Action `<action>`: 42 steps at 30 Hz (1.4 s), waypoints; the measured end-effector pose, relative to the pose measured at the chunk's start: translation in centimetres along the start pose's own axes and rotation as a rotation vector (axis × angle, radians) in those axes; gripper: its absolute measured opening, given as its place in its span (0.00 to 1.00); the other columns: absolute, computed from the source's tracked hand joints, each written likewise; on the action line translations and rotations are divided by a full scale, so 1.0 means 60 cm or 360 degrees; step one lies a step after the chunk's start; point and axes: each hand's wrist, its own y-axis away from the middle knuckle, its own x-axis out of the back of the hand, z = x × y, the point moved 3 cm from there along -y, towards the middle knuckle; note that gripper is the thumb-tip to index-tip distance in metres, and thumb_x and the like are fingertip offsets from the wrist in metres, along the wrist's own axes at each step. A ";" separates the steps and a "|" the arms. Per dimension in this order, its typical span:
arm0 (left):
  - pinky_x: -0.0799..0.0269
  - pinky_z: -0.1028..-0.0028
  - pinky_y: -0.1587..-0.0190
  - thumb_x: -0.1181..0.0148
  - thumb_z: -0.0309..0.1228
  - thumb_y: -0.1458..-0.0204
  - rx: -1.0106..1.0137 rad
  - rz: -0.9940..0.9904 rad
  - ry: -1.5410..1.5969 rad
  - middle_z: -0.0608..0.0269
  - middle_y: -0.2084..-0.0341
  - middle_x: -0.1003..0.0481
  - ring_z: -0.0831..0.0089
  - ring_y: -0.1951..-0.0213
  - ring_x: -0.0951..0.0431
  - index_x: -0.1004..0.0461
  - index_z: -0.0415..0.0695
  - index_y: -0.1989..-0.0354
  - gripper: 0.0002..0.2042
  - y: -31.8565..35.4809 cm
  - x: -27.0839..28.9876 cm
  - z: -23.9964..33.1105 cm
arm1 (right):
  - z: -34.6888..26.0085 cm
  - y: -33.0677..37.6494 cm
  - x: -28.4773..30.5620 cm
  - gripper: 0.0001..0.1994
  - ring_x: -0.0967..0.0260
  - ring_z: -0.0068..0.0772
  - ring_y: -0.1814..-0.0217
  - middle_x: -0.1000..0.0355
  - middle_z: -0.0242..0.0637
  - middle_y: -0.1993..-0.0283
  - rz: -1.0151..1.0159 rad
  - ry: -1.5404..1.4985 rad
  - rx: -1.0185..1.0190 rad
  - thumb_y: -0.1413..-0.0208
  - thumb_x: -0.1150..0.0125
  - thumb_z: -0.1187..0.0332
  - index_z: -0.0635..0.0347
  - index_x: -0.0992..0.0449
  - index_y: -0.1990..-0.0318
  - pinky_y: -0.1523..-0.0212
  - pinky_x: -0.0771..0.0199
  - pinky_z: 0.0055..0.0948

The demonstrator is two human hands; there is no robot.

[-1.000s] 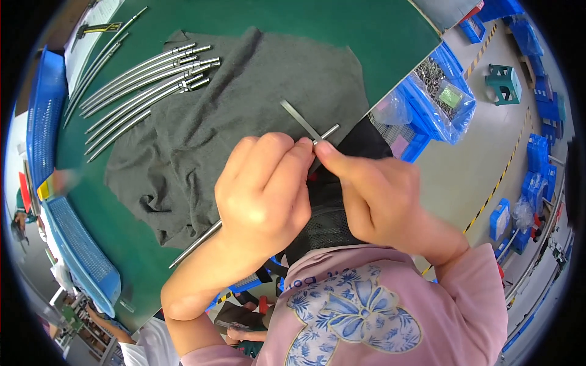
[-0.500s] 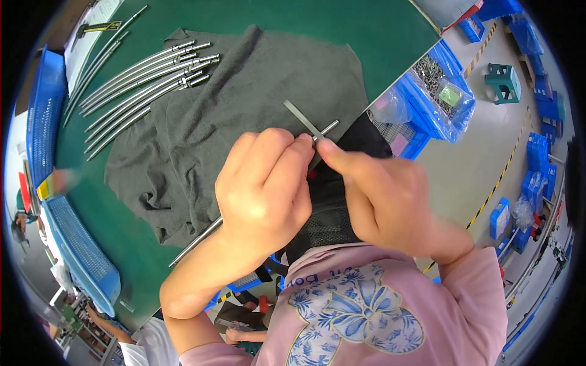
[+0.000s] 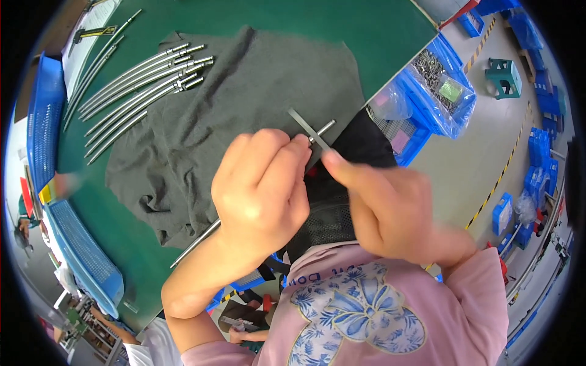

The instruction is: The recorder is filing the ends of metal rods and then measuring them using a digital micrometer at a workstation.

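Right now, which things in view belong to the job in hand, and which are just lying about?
Likely in the job:
metal rod, in the left hand
flat metal strip, in the right hand
similar rods
grey cloth

Apparently lying about:
caliper
green stool
blue baskets

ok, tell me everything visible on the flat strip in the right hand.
The flat strip is narrow, straight and grey, with a dull metallic look. Its near end disappears into the right hand, so its full length and any handle are hidden. The free end points away and to the left, above the grey cloth. It crosses over the metal rod held in the left hand, forming an X, apparently touching it. Any surface texture is too fine to make out.
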 end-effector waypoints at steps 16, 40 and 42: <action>0.37 0.71 0.78 0.39 0.16 0.72 -0.0020 -0.0002 -0.0012 0.60 0.77 0.31 0.65 0.80 0.34 0.25 0.35 0.72 0.13 0.003 -0.003 0.001 | 0.023 0.012 -0.041 0.22 0.40 0.30 0.88 0.34 0.34 0.82 0.0230 0.0077 0.0178 0.60 0.47 0.85 0.68 0.29 0.52 0.86 0.43 0.26; 0.37 0.71 0.78 0.37 0.16 0.66 0.0049 0.0009 0.0006 0.61 0.78 0.32 0.65 0.79 0.32 0.26 0.38 0.73 0.09 0.003 0.000 -0.001 | 0.078 -0.030 -0.033 0.13 0.49 0.09 0.87 0.42 0.24 0.88 0.0694 -0.0561 -0.0505 0.53 0.34 0.72 0.65 0.27 0.59 0.85 0.52 0.16; 0.36 0.71 0.77 0.37 0.16 0.67 0.0060 0.0020 -0.0002 0.61 0.78 0.32 0.65 0.79 0.32 0.26 0.38 0.73 0.09 0.006 -0.001 -0.003 | 0.069 -0.032 -0.032 0.11 0.49 0.08 0.86 0.42 0.23 0.88 0.0670 -0.0833 -0.0563 0.53 0.34 0.73 0.64 0.26 0.62 0.85 0.52 0.16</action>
